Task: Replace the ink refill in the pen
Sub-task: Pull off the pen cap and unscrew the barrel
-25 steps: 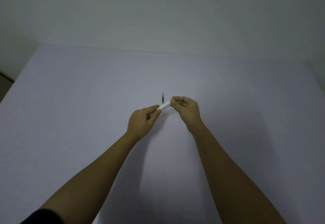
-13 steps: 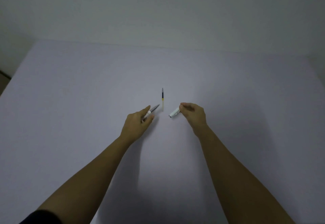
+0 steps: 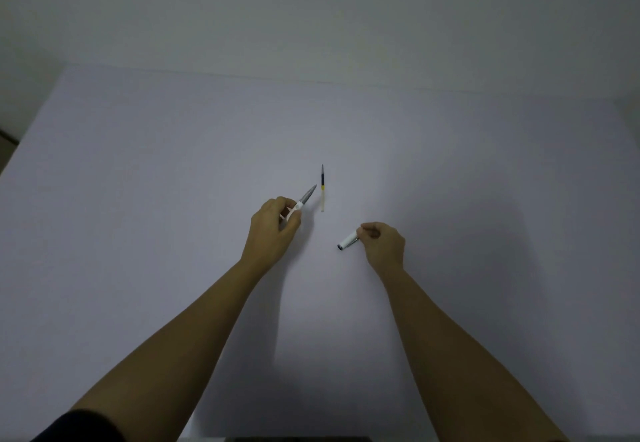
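- The pen is already apart: the left hand [image 3: 273, 230] is closed around the front section [image 3: 302, 201], whose grey pointed tip sticks out up and to the right of the fingers.
- The right hand [image 3: 382, 242] pinches the white barrel [image 3: 348, 241], its open end pointing left, low to the worktop [image 3: 138, 199]; contact with it cannot be told.
- A loose refill [image 3: 322, 188], dark at the far end and pale at the near end, lies on the worktop between and just beyond both hands, touched by neither.
- Whether the front section has a refill inside is not visible.
- Judged left: clear any old refill, seat the loose one, rejoin the halves.
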`<action>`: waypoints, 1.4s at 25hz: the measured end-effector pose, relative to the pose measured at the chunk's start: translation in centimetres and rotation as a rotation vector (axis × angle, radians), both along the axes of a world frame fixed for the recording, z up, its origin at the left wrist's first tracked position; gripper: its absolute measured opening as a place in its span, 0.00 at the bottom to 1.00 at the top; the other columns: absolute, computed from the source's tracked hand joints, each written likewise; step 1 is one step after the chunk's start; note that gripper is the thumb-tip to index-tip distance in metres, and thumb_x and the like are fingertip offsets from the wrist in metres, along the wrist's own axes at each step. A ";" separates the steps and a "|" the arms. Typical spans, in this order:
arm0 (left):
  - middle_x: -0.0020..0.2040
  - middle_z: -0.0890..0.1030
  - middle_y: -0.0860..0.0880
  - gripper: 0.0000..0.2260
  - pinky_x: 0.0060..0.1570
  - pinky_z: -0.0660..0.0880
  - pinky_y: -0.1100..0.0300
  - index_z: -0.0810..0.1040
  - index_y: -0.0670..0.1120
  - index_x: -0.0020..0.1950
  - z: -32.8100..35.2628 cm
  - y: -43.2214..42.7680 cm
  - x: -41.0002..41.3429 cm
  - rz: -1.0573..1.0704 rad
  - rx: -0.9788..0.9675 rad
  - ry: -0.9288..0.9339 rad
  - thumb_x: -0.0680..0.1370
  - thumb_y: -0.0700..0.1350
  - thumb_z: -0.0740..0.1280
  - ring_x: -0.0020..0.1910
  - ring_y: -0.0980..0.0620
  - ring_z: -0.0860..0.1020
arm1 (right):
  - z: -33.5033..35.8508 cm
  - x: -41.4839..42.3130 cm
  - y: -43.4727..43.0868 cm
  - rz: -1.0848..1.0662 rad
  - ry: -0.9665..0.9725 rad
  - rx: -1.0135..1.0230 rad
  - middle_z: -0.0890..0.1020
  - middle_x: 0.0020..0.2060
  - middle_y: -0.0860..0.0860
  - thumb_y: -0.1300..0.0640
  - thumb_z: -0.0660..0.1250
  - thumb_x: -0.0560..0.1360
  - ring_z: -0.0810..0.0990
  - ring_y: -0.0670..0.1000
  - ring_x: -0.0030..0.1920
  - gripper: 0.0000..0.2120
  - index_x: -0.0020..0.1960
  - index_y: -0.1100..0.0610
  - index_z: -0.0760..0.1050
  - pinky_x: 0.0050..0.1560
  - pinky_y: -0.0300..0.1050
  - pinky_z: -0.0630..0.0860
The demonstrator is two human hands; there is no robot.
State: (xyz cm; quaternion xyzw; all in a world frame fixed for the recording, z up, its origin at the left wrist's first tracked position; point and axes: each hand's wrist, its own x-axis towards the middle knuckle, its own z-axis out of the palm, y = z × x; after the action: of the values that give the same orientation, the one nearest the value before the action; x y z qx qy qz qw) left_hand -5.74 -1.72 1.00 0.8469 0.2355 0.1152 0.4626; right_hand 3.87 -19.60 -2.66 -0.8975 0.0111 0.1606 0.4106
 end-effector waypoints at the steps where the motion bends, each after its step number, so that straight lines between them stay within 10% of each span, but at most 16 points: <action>1: 0.39 0.75 0.58 0.03 0.40 0.75 0.56 0.75 0.51 0.46 0.0 0.0 -0.1 0.000 -0.006 0.000 0.77 0.46 0.62 0.39 0.49 0.78 | 0.1 0.0 0.0 0.007 -0.002 -0.005 0.84 0.50 0.60 0.59 0.68 0.74 0.81 0.55 0.51 0.11 0.54 0.63 0.80 0.47 0.33 0.69; 11: 0.34 0.78 0.51 0.04 0.33 0.68 0.63 0.79 0.47 0.45 1.7 0.5 -0.6 -0.180 0.092 0.052 0.75 0.44 0.65 0.31 0.56 0.73 | 7.4 2.4 1.2 0.488 -0.384 0.011 0.82 0.52 0.60 0.61 0.61 0.78 0.80 0.57 0.54 0.11 0.57 0.62 0.78 0.56 0.43 0.71; 18: 0.39 0.81 0.45 0.11 0.37 0.67 0.62 0.78 0.44 0.58 3.8 0.5 -1.2 -0.485 0.367 -0.005 0.78 0.45 0.63 0.35 0.53 0.72 | 10.5 1.5 1.9 1.098 -0.178 -0.431 0.81 0.54 0.60 0.54 0.52 0.82 0.76 0.60 0.55 0.17 0.59 0.63 0.74 0.58 0.54 0.72; 23: 0.36 0.77 0.49 0.12 0.33 0.64 0.68 0.78 0.42 0.52 5.1 -0.1 -1.5 -0.477 0.331 0.043 0.78 0.49 0.61 0.33 0.53 0.71 | 12.1 1.3 1.0 1.045 -0.216 -0.288 0.85 0.45 0.54 0.55 0.63 0.77 0.79 0.54 0.46 0.10 0.51 0.57 0.81 0.44 0.45 0.69; 29: 0.35 0.79 0.44 0.11 0.33 0.65 0.62 0.79 0.41 0.48 6.5 -0.8 -2.0 -0.422 0.330 -0.026 0.78 0.48 0.62 0.32 0.49 0.73 | 13.0 0.6 -0.3 0.951 -0.343 -0.106 0.81 0.46 0.47 0.53 0.68 0.73 0.72 0.44 0.47 0.10 0.53 0.54 0.77 0.51 0.42 0.70; 35: 0.34 0.78 0.45 0.09 0.32 0.61 0.70 0.80 0.41 0.49 7.8 -1.1 -2.8 -0.448 0.409 -0.100 0.77 0.45 0.65 0.31 0.52 0.70 | 13.7 -0.1 -0.3 0.954 -0.308 -0.146 0.85 0.41 0.53 0.54 0.66 0.75 0.79 0.54 0.41 0.08 0.48 0.56 0.82 0.44 0.49 0.73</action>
State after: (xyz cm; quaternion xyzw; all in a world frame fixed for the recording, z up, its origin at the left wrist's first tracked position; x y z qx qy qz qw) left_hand -8.50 -2.82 8.77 0.9466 -0.0085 0.0969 0.3075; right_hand 3.80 -19.93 11.03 -0.8422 -0.4498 0.1950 0.2244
